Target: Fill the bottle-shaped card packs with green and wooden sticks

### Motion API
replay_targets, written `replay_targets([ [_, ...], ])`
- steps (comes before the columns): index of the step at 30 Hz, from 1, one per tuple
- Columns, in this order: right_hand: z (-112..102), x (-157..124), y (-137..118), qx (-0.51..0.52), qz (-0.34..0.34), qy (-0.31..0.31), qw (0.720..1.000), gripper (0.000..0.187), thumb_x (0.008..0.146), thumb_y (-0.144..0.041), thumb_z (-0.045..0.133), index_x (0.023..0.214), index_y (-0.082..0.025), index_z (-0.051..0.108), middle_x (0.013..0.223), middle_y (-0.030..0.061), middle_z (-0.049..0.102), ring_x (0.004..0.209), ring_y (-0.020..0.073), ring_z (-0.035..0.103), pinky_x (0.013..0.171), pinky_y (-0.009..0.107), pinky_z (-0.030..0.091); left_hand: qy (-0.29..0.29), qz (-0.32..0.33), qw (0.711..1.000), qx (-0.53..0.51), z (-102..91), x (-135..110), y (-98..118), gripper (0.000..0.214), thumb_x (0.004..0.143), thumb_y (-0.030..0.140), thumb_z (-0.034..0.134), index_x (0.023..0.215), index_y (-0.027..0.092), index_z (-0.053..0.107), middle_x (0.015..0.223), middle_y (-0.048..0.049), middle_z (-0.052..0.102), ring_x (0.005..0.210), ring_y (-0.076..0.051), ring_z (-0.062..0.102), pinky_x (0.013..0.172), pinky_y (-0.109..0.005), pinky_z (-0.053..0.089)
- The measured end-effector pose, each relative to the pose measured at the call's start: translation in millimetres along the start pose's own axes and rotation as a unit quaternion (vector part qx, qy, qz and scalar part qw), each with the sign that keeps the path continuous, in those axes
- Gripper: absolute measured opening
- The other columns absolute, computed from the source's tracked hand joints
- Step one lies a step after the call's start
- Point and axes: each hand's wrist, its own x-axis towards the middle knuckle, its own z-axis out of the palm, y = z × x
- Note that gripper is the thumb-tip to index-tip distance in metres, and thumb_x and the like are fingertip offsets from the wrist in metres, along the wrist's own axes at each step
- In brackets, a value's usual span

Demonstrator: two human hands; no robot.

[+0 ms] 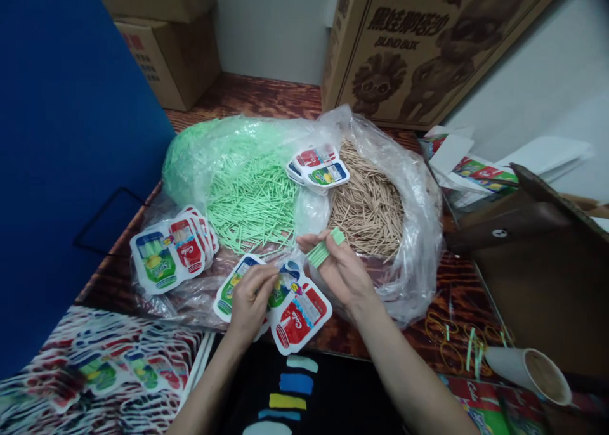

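Observation:
My right hand (339, 265) pinches a small bundle of green sticks (324, 248), held level just in front of the plastic bags. My left hand (251, 295) grips a fan of flat printed pouches (299, 311), green Sprite and red Cola designs, with the thumb on top. Behind both hands, a clear bag holds a heap of loose green sticks (247, 197). Beside it on the right, a second bag holds plain wooden sticks (368, 203). A few more pouches (318, 167) lie on top between the two heaps.
A stack of filled pouches (171, 251) lies at the left. A tray of many pouches (102, 371) sits at the lower left. Rubber bands (440, 337), a tipped paper cup (530, 371), a brown case (533, 245) and cardboard boxes (419, 42) surround the table.

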Motion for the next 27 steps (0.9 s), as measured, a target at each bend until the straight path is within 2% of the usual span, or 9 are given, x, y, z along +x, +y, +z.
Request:
replay_targets([
  [4,12.3,11.6,-6.6,0.062,0.047,-0.044,0.996,0.012,0.083,-0.033,0.066,0.081,-0.022,0.06,0.102,0.0026,0.072,0.111,0.0201,0.061,0.104,0.042,0.04,-0.012,-0.028,0.998,-0.056,8.3,3.2,5.2,0.014,0.087,0.021,0.055,0.083,0.018,0.068,0.086,-0.0052,0.069,0.084,-0.018,0.064,0.076,-0.029,0.05],
  [9,16.9,6.6,-0.6,0.05,0.098,-0.032,0.993,0.015,0.082,-0.033,0.066,0.078,-0.02,0.061,0.096,0.0041,0.073,0.104,0.0203,0.064,0.101,0.04,0.042,0.011,-0.057,0.995,-0.081,13.3,4.8,8.0,0.015,0.087,0.023,0.055,0.082,0.018,0.069,0.087,-0.0054,0.068,0.084,-0.018,0.064,0.077,-0.031,0.05],
  [13,15.2,-1.6,-3.0,-0.046,0.108,-0.011,0.993,0.018,0.077,-0.034,0.07,0.078,-0.016,0.065,0.093,0.0067,0.073,0.095,0.0219,0.066,0.091,0.039,0.049,0.04,-0.042,0.997,-0.049,18.5,4.3,7.2,0.015,0.087,0.023,0.056,0.084,0.019,0.07,0.087,-0.0051,0.067,0.084,-0.019,0.063,0.078,-0.032,0.049],
  [15,13.6,-6.1,-9.2,-0.133,0.123,-0.035,0.983,0.024,0.077,-0.037,0.069,0.091,-0.018,0.066,0.101,0.0065,0.07,0.095,0.0224,0.066,0.087,0.038,0.05,0.052,-0.03,0.997,-0.041,21.3,4.5,5.6,0.014,0.087,0.023,0.056,0.087,0.019,0.07,0.089,-0.0051,0.067,0.087,-0.019,0.063,0.079,-0.033,0.049],
  [17,11.5,-11.0,-17.7,-0.239,0.117,-0.069,0.961,0.037,0.079,-0.038,0.068,0.113,-0.024,0.062,0.114,0.0052,0.065,0.104,0.0224,0.062,0.09,0.038,0.049,0.066,-0.032,0.996,-0.047,24.2,5.5,3.8,0.015,0.087,0.023,0.056,0.089,0.02,0.07,0.09,-0.0052,0.066,0.088,-0.019,0.062,0.079,-0.033,0.049],
  [20,9.0,-18.3,-29.2,-0.372,0.043,-0.065,0.925,0.053,0.083,-0.034,0.064,0.133,-0.032,0.045,0.131,0.0046,0.054,0.117,0.0199,0.053,0.097,0.037,0.044,0.091,-0.033,0.993,-0.063,28.2,8.3,2.2,0.015,0.087,0.022,0.056,0.09,0.02,0.07,0.092,-0.005,0.065,0.09,-0.018,0.062,0.08,-0.032,0.049],
  [23,9.2,-23.7,-33.3,-0.478,-0.038,-0.058,0.875,0.039,0.088,-0.029,0.058,0.126,-0.029,0.051,0.128,0.0056,0.055,0.116,0.0193,0.053,0.097,0.036,0.043,0.105,-0.025,0.991,-0.077,31.8,11.1,2.7,0.014,0.087,0.021,0.057,0.091,0.021,0.071,0.093,-0.0048,0.066,0.092,-0.018,0.061,0.082,-0.032,0.049],
  [25,10.6,-25.9,-32.4,-0.541,-0.083,-0.087,0.832,0.026,0.089,-0.026,0.056,0.114,-0.026,0.06,0.12,0.0055,0.059,0.113,0.0198,0.054,0.098,0.036,0.041,0.108,-0.027,0.99,-0.091,33.4,12.1,3.8,0.014,0.087,0.021,0.057,0.09,0.021,0.07,0.093,-0.0046,0.066,0.092,-0.018,0.061,0.083,-0.033,0.049],
  [27,12.0,-27.6,-30.8,-0.575,-0.109,-0.114,0.803,0.022,0.088,-0.024,0.056,0.11,-0.024,0.063,0.115,0.005,0.061,0.111,0.0198,0.054,0.097,0.036,0.041,0.111,-0.037,0.987,-0.11,34.2,12.2,4.6,0.012,0.086,0.021,0.058,0.089,0.02,0.07,0.091,-0.0044,0.066,0.091,-0.018,0.061,0.083,-0.033,0.048],
])
